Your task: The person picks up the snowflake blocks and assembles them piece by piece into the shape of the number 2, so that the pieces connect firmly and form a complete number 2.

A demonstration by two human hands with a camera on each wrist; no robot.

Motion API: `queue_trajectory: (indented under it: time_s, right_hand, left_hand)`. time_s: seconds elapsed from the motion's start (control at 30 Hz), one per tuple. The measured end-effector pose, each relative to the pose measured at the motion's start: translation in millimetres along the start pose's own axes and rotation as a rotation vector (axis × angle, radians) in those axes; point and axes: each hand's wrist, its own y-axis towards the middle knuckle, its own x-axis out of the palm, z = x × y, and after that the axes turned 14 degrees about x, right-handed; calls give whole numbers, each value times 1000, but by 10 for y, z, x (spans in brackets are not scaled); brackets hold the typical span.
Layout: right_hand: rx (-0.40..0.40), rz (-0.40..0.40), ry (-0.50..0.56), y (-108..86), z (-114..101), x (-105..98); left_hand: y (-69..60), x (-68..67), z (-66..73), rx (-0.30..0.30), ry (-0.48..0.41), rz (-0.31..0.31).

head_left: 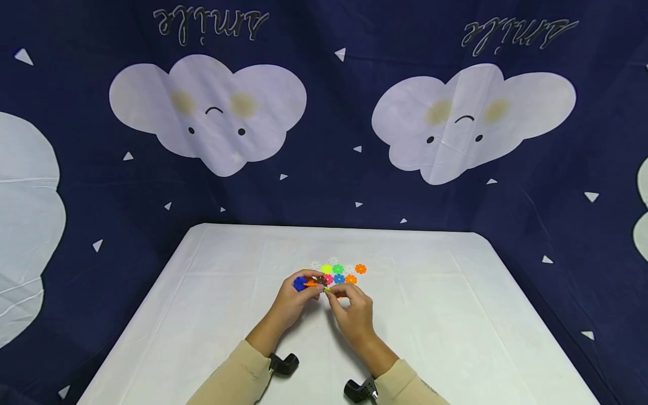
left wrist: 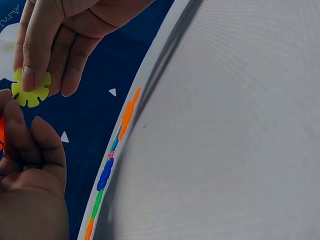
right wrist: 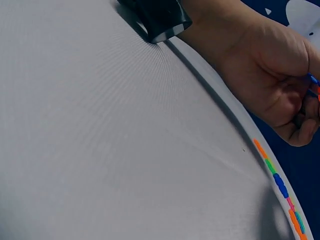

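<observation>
Beige sleeves [head_left: 234, 371] nearest; left hand [head_left: 291, 301] grips snowflake-disc cluster [head_left: 310, 283], right hand [head_left: 356, 314] pinches yellow disc [left wrist: 34, 98]. Slotting together seems in hand; next push probably calls for careful alignment.

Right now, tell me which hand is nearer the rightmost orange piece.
Right: the right hand is just short of the orange piece, the left hand farther off to its left.

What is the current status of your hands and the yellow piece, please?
Right hand pinching yellow piece. Left hand holding blue piece and orange piece. Loose pieces on table beyond hands; nothing visibly in the way.
</observation>
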Motion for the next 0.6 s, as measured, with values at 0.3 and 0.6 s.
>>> queue_trajectory:
  time_s: [0.3,0.6]
  right_hand:
    - [39,57,45,-5,16,11]
    - [48,30,5,-27,-46,-41]
  left_hand:
    - [4,-27,-35,71,46,-42]
    - [3,-45,-23,91,137,-99]
